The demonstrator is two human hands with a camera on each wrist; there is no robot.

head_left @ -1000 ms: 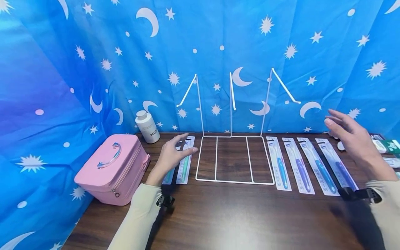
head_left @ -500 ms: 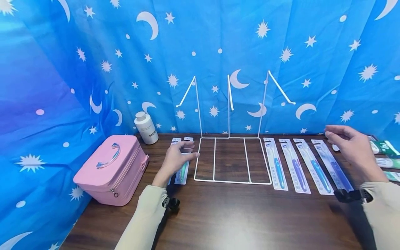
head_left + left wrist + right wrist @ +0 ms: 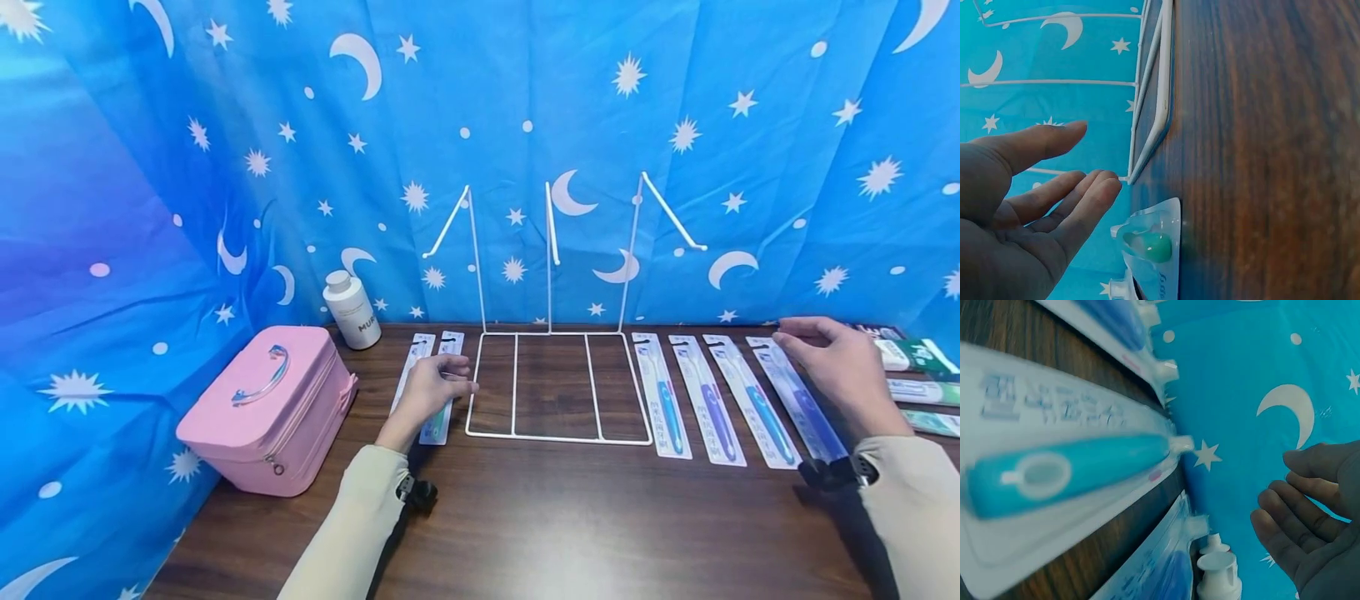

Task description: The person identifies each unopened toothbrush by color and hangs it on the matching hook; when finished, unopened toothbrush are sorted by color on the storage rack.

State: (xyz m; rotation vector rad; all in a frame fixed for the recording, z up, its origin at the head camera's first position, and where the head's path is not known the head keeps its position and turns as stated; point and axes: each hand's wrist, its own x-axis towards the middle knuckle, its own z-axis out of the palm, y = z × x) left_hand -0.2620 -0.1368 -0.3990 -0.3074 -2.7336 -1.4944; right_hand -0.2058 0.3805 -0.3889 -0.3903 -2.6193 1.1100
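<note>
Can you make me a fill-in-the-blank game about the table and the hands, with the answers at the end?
1. The boxy zippered case is coloured ____.
2. To the right of the white wire rack lie ____ slim toothbrushes in flat packs.
3. The bright blue cloth backdrop has white dots, stars and crescent ____.
4. The left hand and right hand are holding ____.

Missing words: pink; four; moons; nothing.

Packaged toothbrushes [image 3: 667,410] (blue, purple, green) lie flat either side of the white rack [image 3: 558,438].
</note>
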